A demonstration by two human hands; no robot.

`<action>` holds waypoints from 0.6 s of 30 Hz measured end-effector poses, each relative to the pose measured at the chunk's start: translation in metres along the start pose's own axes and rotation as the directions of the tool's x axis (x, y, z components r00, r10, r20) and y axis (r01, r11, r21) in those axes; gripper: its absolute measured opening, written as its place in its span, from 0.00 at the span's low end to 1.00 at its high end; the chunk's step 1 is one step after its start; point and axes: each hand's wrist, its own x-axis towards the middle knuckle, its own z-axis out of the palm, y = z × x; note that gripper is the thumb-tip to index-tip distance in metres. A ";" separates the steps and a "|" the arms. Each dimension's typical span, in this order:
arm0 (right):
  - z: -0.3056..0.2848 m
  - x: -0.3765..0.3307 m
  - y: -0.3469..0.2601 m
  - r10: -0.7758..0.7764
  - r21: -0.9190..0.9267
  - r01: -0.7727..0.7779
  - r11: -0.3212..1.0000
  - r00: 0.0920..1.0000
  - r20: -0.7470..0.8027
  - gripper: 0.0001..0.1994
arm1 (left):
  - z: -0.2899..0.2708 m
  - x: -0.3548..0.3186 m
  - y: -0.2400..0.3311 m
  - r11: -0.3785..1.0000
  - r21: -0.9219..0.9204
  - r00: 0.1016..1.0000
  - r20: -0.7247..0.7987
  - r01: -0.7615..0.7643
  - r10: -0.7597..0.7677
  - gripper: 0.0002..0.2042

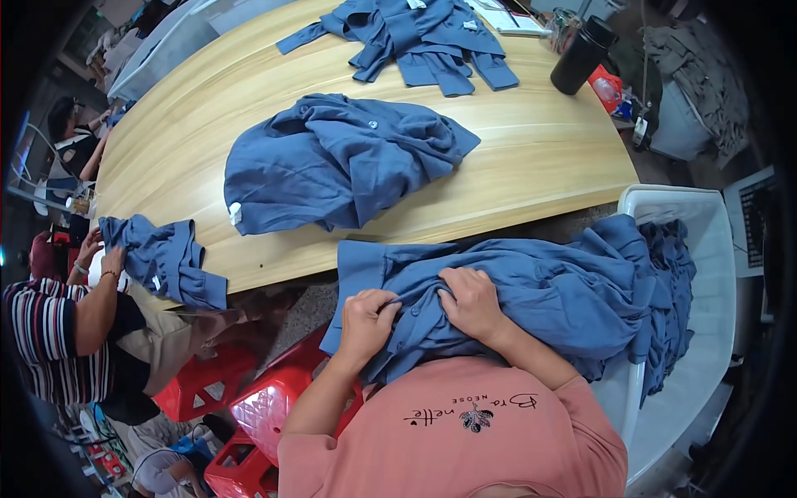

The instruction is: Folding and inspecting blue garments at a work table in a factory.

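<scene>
A blue buttoned shirt [540, 286] stretches across my lap, from its wide flat band on the left to the bin on the right. My left hand [368, 324] pinches the cloth at the button edge, thumb against the fingers. Just to the right, my right hand [471, 303] is closed on the same shirt, its fingers curled over a fold. Small buttons show between the two hands. Beyond, a crumpled blue garment [340, 162] with a white tag lies on the wooden table [531, 153].
More blue garments [415, 41] lie at the table's far side, near a black bottle [584, 56]. A white bin [721, 290] with blue clothing stands at my right. Red stools [274, 407] are at my left, where a person in a striped top [62, 332] handles another blue garment [166, 257].
</scene>
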 end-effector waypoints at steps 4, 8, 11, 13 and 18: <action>-0.009 0.001 -0.023 -0.423 0.001 0.430 0.903 0.889 -0.174 0.11 | -0.001 -0.010 -0.010 0.888 -0.315 0.941 0.163 0.335 -0.298 0.05; -0.007 0.006 -0.028 -0.658 0.024 0.663 0.748 0.738 0.148 0.09 | -0.004 -0.011 -0.015 0.804 -0.428 0.908 0.264 0.414 -0.326 0.04; 0.001 0.002 -0.024 -0.650 0.054 0.662 0.748 0.713 0.263 0.08 | 0.000 -0.011 -0.021 0.786 -0.474 0.914 0.281 0.397 -0.292 0.02; 0.003 0.003 -0.022 -0.602 0.080 0.603 0.794 0.761 0.241 0.08 | 0.002 -0.012 -0.019 0.788 -0.463 0.911 0.279 0.405 -0.304 0.02; 0.001 0.009 -0.031 -0.601 0.167 0.586 0.793 0.796 0.064 0.07 | -0.004 -0.007 -0.015 0.700 -0.542 0.884 0.335 0.464 -0.326 0.01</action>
